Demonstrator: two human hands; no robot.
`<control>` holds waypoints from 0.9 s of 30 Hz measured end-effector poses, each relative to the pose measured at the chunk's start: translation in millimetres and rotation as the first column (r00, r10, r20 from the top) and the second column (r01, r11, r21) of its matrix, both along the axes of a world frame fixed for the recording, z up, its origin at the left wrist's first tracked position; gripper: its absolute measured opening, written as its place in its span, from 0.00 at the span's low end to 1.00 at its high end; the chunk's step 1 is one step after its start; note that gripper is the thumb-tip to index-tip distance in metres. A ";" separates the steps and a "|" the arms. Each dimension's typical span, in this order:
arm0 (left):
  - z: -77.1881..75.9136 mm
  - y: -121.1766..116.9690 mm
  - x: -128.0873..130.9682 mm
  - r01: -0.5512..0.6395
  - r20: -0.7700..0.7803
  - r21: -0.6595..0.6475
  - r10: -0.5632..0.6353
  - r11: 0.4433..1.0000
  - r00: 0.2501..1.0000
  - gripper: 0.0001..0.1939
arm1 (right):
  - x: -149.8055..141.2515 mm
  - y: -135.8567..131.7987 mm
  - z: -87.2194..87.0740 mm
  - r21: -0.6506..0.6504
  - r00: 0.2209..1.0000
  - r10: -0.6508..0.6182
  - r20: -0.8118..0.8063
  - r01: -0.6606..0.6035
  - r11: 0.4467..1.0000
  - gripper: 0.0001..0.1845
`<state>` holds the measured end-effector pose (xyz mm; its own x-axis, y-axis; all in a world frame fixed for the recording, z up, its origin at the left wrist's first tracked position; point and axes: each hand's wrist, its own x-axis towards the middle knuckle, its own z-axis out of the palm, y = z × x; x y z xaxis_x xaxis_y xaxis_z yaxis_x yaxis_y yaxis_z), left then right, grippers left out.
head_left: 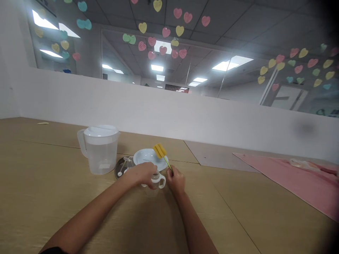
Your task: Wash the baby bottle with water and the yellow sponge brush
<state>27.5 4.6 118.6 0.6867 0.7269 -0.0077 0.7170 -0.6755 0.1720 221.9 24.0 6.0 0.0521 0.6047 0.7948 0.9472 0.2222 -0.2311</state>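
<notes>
At the near side of a light wood table [39,208], both hands work close together at centre. The left hand [141,173] is curled palm-down over the top of a clear training cup [152,188], closed around it. The cup stands upright on the wood, its white handle [162,181] turned toward the right hand [176,181]; the grip from above appears to serve to steady it. The right hand is narrowly pinched on the thin green handle [167,163] of a sponge bottle brush [159,151], near the handle's end, which carries the yellow sponge head up and away, above a pale blue plate [148,157] and apparently not touching it. That plate lies just behind the cup. To its left, touching it or nearly so (this angle does not settle which), sits a dark round lid [120,168] with small parts on it. A clear plastic pitcher [99,155] with a white lid stands further left, clear of the hands' working space. A pink mat [299,183] lies well off to the right.
</notes>
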 end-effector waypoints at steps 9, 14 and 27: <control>26.1 4.1 -14.3 0.088 0.363 -0.030 -0.071 0.996 0.929 0.28 | -5.0 -5.6 14.7 0.068 0.971 -0.074 -0.226 0.092 0.993 0.26; 21.7 39.4 -35.4 -0.100 0.640 0.032 0.057 0.994 0.767 0.28 | -10.0 -11.1 24.4 0.132 0.984 0.000 -0.179 0.024 0.991 0.25; -1.8 62.2 -41.2 -0.355 0.461 0.553 0.078 0.754 0.884 0.23 | -20.4 -12.9 23.2 -0.113 0.988 -0.005 0.156 0.023 0.993 0.20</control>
<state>-13.7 66.8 116.8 0.3509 0.6065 0.7135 0.8213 -0.5653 0.0767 201.5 11.1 29.2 -0.0575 0.6917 0.7199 0.9763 0.1896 -0.1042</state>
